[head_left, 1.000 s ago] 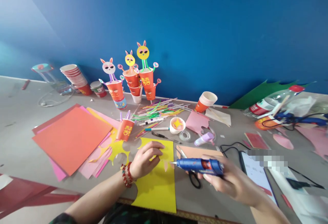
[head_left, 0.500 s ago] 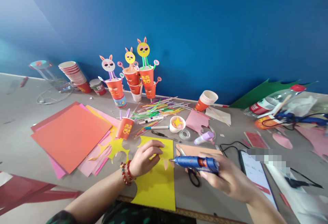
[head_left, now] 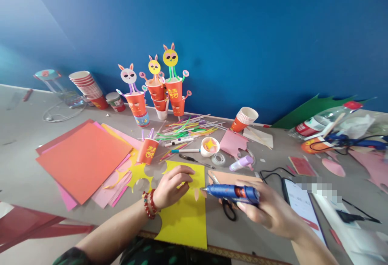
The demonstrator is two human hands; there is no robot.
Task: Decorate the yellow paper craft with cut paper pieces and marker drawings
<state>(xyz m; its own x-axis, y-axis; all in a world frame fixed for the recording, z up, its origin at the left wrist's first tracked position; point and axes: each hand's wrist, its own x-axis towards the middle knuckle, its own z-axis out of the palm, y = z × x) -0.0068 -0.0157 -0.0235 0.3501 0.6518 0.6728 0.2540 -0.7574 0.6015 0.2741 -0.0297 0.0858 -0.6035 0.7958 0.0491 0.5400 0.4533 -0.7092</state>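
Over the yellow paper (head_left: 184, 220) is my left hand (head_left: 173, 186), thumb and forefinger curled toward each other; whatever they may pinch is too small to make out. My right hand (head_left: 263, 204) is wrapped round a blue glue gun (head_left: 233, 192), whose nozzle points left toward the fingertips of my left hand. A small peach paper piece (head_left: 196, 194) shows just below those fingertips, close to the nozzle. Black-handled scissors (head_left: 229, 210) lie partly under the glue gun, on peach paper (head_left: 236, 176).
Paper-cup figures with rabbit heads (head_left: 135, 103) stand near the blue wall. Colourful sticks (head_left: 188, 127), a white cup of cutouts (head_left: 209, 146) and a tape roll (head_left: 218, 159) lie ahead. Orange paper (head_left: 85, 160) is left; a phone (head_left: 303, 204), cords and a bottle (head_left: 327, 119) are right.
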